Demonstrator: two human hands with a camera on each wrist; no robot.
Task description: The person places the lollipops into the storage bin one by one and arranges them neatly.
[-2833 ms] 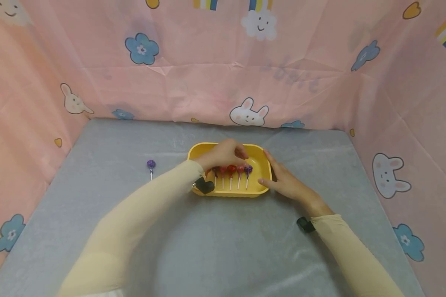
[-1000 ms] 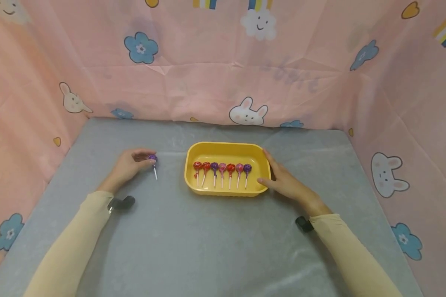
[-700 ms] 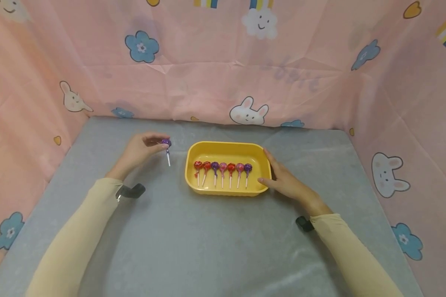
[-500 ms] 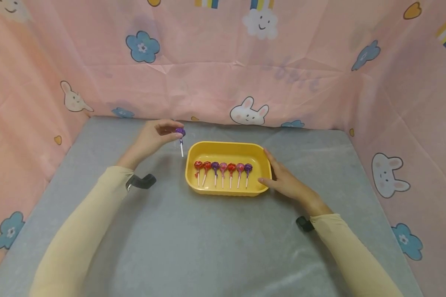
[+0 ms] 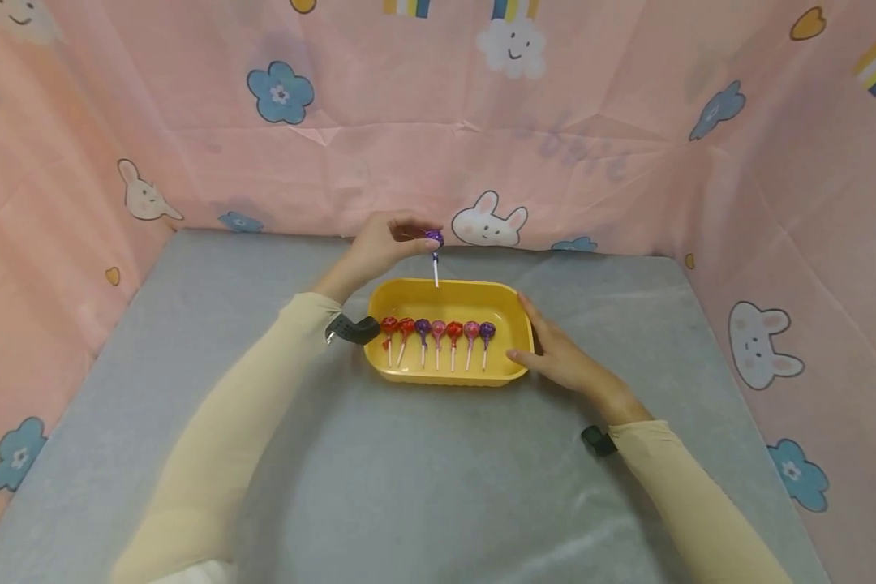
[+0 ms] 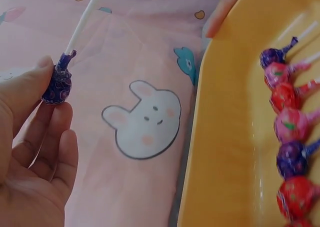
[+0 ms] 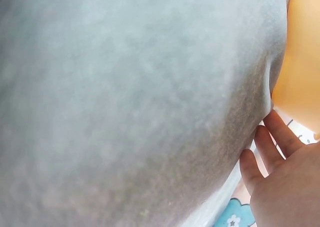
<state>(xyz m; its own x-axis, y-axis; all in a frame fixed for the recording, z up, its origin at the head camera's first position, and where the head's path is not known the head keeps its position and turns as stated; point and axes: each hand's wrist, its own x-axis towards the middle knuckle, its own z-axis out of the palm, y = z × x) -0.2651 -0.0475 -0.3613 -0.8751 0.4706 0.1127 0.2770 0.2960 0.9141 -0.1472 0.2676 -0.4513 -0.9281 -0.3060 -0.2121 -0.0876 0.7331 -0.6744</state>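
Note:
In the head view my left hand (image 5: 381,246) pinches a purple-wrapped lollipop (image 5: 435,258) by its candy head, thumb on one side and fingers on the other. Its white stick points down over the far rim of a yellow plastic tray (image 5: 445,378). The left wrist view shows the same lollipop (image 6: 58,82) beside the tray wall (image 6: 197,122). Inside the tray several red, pink and purple lollipops (image 5: 438,328) lie in a side-by-side row, sticks toward me. My right hand (image 5: 569,361) holds the tray's right end, thumb over the rim and fingers along the outside.
A grey cloth (image 5: 423,478) covers the table under the tray. Pink printed curtain (image 5: 380,162) rises close behind the table and along both sides. Dark wrist cameras sit on the left wrist (image 5: 354,328) and the right wrist (image 5: 599,440).
My left hand has left the tray, picked up the purple lollipop from the cloth at left, and carried it up and rightward to above the tray's far rim. My right hand stays in place.

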